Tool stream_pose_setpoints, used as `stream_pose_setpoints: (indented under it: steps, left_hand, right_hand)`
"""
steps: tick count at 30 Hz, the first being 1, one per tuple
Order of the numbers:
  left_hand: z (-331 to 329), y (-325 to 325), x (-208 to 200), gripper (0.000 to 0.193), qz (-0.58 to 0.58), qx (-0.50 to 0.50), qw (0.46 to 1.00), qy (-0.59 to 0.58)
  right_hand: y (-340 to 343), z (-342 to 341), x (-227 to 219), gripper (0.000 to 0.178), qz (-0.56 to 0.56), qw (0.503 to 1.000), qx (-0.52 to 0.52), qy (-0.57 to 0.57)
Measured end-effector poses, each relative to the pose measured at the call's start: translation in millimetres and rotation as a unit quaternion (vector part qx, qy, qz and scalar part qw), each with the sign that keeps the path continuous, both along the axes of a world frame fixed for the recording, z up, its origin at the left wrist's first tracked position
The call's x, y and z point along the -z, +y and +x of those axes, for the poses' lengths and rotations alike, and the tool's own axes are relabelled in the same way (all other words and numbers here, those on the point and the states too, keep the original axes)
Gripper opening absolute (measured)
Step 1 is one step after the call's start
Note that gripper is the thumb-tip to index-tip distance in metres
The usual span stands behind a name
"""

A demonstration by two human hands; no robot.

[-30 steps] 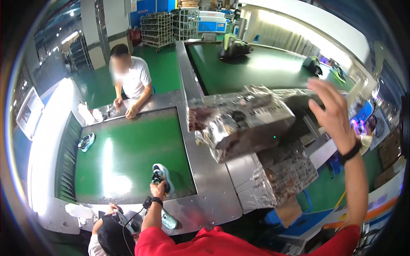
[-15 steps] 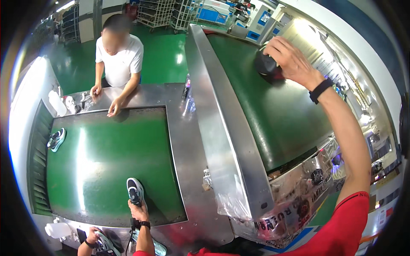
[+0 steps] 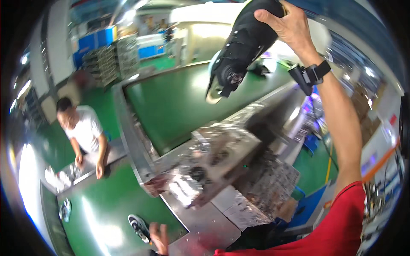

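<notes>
High at the upper right, my right hand [image 3: 294, 30] grips a long black shoe [image 3: 245, 47] by its upper end. The shoe hangs tilted toward the lower left, in the air over the far green belt, a pale edge showing at its low end. A black strap with a small black device sits on my right wrist. At the lower edge, a blurred hand that looks like my left hand [image 3: 158, 238] has its fingers stretched out, nothing visible in them. Just left of it, a dark sneaker with a white edge [image 3: 138, 228] lies on the near green belt [image 3: 115, 205].
Another sneaker [image 3: 65, 210] lies at the near belt's left side. A person in a white shirt [image 3: 87, 128] leans on its far edge. A dark object [image 3: 259, 70] lies on the far belt [image 3: 171, 106]. Film-wrapped boxes [image 3: 213, 158] jut out between the belts and me.
The view has swung right. My right hand has lifted the black shoe off the far belt toward me. The hand at the lower edge has let go of the sneaker on the near belt.
</notes>
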State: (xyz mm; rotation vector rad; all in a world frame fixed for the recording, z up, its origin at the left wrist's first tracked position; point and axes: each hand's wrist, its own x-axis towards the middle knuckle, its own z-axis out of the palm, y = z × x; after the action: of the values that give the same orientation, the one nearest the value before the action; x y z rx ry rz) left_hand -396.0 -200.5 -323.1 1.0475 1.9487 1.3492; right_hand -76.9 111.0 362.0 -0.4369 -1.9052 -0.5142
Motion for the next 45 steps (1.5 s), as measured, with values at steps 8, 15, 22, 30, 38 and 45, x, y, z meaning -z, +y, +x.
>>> stream_pose_setpoints:
  steps: [8,15,22,30,38,45]
  left_hand:
    - [318.0,93.2,-320.0,0.105,0.044,0.532,0.609,-0.587]
    - [512.9,-12.1,-354.8,0.079,-0.166,0.723,0.372,-0.558]
    - [666.2,-110.7,-307.4,0.046,-0.228,0.797,0.417,-0.373]
    - [812.6,-245.9,-288.9,0.053,-0.144,0.915,0.35,-0.141]
    - [1050.8,-290.5,-195.9,0.062,0.149,0.864,0.469,0.11]
    - [1134.3,-331.3,-138.9,0.043,0.131,0.839,0.497,0.177]
  right_hand:
    - [-181.1,217.2,43.4,0.049,-0.258,0.928,0.154,0.221]
    - [-372.5,395.4,213.1,0.046,-0.373,0.804,0.323,0.332]
    - [-627.2,402.6,354.6,0.068,-0.251,0.696,0.141,0.658]
    - [-757.1,469.5,401.9,0.054,-0.104,0.45,0.438,0.771]
    - [-837.2,492.8,377.4,0.051,0.029,0.347,0.632,0.692]
    - [-869.8,522.8,374.0,0.05,0.022,0.245,0.752,0.612]
